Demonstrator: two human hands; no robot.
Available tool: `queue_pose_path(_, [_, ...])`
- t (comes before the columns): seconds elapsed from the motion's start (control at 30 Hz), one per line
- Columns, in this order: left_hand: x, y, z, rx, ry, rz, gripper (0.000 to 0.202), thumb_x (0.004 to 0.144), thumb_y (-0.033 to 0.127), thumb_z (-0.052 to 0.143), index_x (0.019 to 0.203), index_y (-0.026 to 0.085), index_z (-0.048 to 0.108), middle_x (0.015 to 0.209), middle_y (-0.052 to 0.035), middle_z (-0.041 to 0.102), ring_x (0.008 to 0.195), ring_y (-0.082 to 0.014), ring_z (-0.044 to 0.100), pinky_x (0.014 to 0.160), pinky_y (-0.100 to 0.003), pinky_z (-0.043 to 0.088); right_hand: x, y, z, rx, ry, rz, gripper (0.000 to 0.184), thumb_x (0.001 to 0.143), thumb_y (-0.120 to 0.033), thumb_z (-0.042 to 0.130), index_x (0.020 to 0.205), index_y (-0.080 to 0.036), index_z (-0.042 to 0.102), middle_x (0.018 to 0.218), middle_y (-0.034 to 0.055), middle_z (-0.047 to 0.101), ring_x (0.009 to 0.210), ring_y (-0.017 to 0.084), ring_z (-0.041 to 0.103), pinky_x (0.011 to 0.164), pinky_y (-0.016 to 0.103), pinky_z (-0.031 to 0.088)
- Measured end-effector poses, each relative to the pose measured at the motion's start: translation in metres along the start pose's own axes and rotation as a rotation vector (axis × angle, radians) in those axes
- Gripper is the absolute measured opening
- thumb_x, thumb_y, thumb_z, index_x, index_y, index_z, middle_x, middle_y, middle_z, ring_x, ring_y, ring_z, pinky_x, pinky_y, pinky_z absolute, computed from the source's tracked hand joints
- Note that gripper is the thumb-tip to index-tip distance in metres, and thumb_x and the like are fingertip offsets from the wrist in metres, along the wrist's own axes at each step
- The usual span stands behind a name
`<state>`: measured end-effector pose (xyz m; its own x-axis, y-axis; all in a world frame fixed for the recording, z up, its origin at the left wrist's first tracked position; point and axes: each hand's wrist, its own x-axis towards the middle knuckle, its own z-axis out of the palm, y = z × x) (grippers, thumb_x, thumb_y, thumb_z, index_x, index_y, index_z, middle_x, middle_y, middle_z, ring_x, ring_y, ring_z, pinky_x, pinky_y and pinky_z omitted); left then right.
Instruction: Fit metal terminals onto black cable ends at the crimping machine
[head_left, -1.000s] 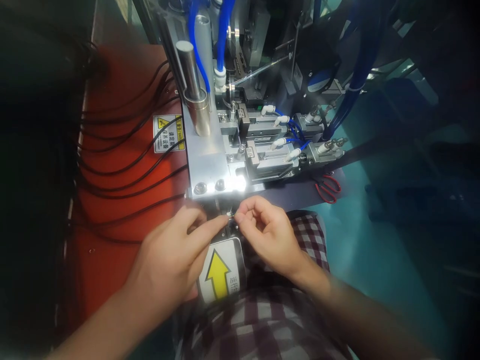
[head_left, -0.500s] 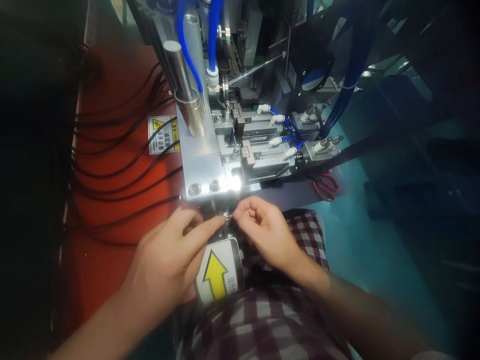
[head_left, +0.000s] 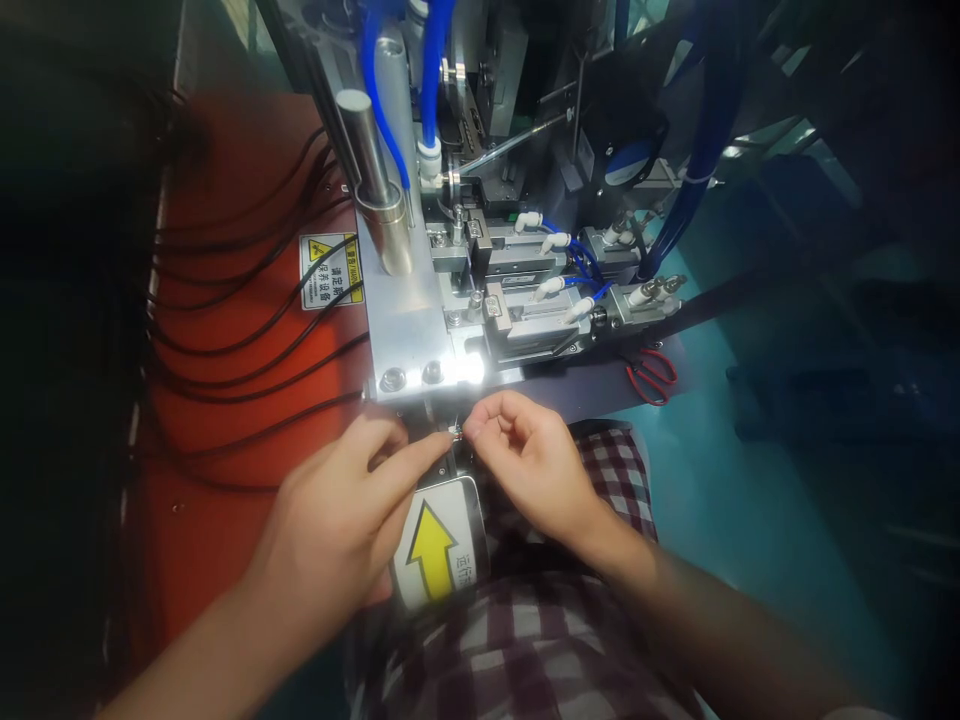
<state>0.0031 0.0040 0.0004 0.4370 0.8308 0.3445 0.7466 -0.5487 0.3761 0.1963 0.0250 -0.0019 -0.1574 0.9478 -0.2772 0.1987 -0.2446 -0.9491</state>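
Note:
My left hand (head_left: pixel 341 520) and my right hand (head_left: pixel 525 465) meet fingertip to fingertip just below the front edge of a metal machine plate (head_left: pixel 409 330). Both pinch a tiny metallic part (head_left: pixel 454 432) between them; it is too small to name. My left forefinger stretches toward it with the thumb beside. My right thumb and forefinger are pressed together, the other fingers curled. Beneath the hands lies a white label with a yellow arrow (head_left: pixel 437 545) pointing toward the machine.
Several black cables (head_left: pixel 255 330) run across an orange-red surface (head_left: pixel 225 520) at left, beside a yellow warning sticker (head_left: pixel 330 270). Pneumatic cylinders with blue hoses (head_left: pixel 562 290) stand behind the plate. Red-handled scissors (head_left: pixel 651 375) lie at right. A checked garment (head_left: pixel 540 620) fills the foreground.
The hands stay pinched at the same spot below the plate. The view shifted slightly; my right fingertips closed in a little on the small part.

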Motion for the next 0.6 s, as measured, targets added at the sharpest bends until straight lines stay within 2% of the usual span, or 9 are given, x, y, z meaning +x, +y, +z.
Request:
queue_pose_path(0.13, [0.001,0.000,0.000,-0.008,0.003,0.008,0.032,0.097,0.017,0.043,0.110,0.016,0.072,0.083,-0.0050,0.058,0.062,-0.0131,0.060,0.052,-0.023,0.046,0.002,-0.001,-0.001,0.116,-0.029,0.149,0.016,0.085,-0.031,0.062,0.076,-0.019,0.057,0.054,-0.0084,0.043,0.047,0.007,0.036,0.045,0.021,0.028])
queue_pose_path(0.23, [-0.001,-0.001,0.000,-0.010,-0.006,0.009,0.031,0.097,0.017,0.044,0.112,0.016,0.071,0.085,-0.0045,0.057,0.063,-0.0127,0.059,0.053,-0.023,0.046,0.001,-0.005,-0.004,0.085,-0.057,0.244,0.017,0.086,-0.031,0.061,0.075,-0.018,0.058,0.053,-0.0081,0.043,0.046,0.008,0.035,0.043,0.021,0.027])
queue_pose_path(0.3, [-0.003,-0.002,0.001,-0.010,-0.017,0.001,0.031,0.097,0.017,0.044,0.115,0.019,0.069,0.086,-0.0033,0.056,0.063,-0.0119,0.058,0.054,-0.023,0.045,-0.001,-0.007,-0.006,-0.019,-0.011,0.172,0.017,0.088,-0.032,0.060,0.078,-0.018,0.060,0.058,-0.0060,0.048,0.050,0.009,0.040,0.046,0.022,0.032])
queue_pose_path(0.4, [-0.005,-0.004,0.003,-0.006,-0.015,0.016,0.030,0.097,0.016,0.046,0.117,0.019,0.067,0.087,-0.0025,0.055,0.065,-0.0115,0.057,0.056,-0.022,0.045,-0.004,-0.007,-0.006,-0.139,0.064,-0.015,0.015,0.091,-0.032,0.059,0.090,-0.018,0.064,0.060,-0.0060,0.049,0.053,0.010,0.044,0.051,0.024,0.036])
queue_pose_path(0.47, [-0.005,-0.004,0.003,-0.006,-0.005,0.031,0.029,0.096,0.015,0.046,0.115,0.017,0.068,0.087,-0.0028,0.054,0.067,-0.0116,0.058,0.057,-0.022,0.045,-0.003,-0.006,-0.002,-0.127,0.048,-0.033,0.014,0.090,-0.032,0.059,0.091,-0.019,0.065,0.056,-0.0074,0.046,0.050,0.010,0.042,0.050,0.024,0.034])
queue_pose_path(0.6, [-0.001,-0.002,0.002,0.004,0.006,0.032,0.029,0.096,0.013,0.046,0.112,0.016,0.070,0.085,-0.0024,0.055,0.066,-0.0111,0.058,0.056,-0.021,0.045,0.000,-0.002,0.006,-0.020,0.046,0.006,0.012,0.087,-0.028,0.062,0.079,-0.019,0.061,0.054,-0.0074,0.046,0.048,0.009,0.042,0.047,0.023,0.033])
